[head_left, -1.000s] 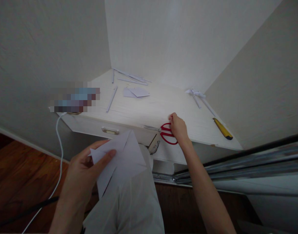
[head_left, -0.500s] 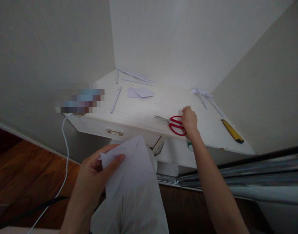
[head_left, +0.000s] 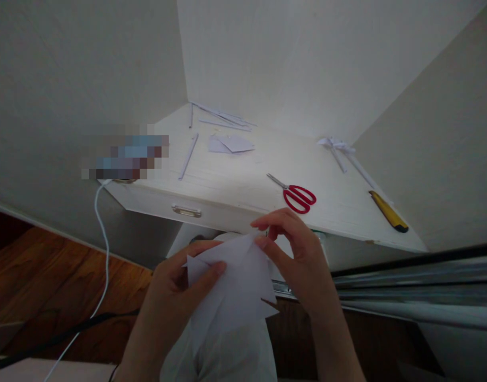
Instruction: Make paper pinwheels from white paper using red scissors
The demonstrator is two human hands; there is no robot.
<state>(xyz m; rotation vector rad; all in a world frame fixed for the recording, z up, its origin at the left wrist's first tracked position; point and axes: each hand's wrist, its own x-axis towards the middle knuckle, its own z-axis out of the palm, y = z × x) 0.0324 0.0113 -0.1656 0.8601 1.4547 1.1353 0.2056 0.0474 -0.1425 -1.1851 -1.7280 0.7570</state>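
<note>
Both my hands hold a folded white paper (head_left: 235, 286) in front of my lap, below the desk's front edge. My left hand (head_left: 175, 292) pinches its left corner, thumb on top. My right hand (head_left: 297, 254) grips the paper's upper right edge between thumb and fingers. Red-handled scissors (head_left: 297, 195) lie loose on the white desk top (head_left: 235, 178), just beyond my right hand, blades pointing left and away.
A yellow utility knife (head_left: 389, 211) lies near the desk's right edge. Paper strips (head_left: 187, 157), folded scraps (head_left: 232, 143) and a paper bow (head_left: 334, 144) sit farther back. A drawer handle (head_left: 186, 211) faces me. A white cable (head_left: 102, 249) hangs at left over wooden floor.
My right hand let go of the scissors on the desk and came back down to grip the paper's right edge. The left hand kept its hold and raised the paper slightly.
</note>
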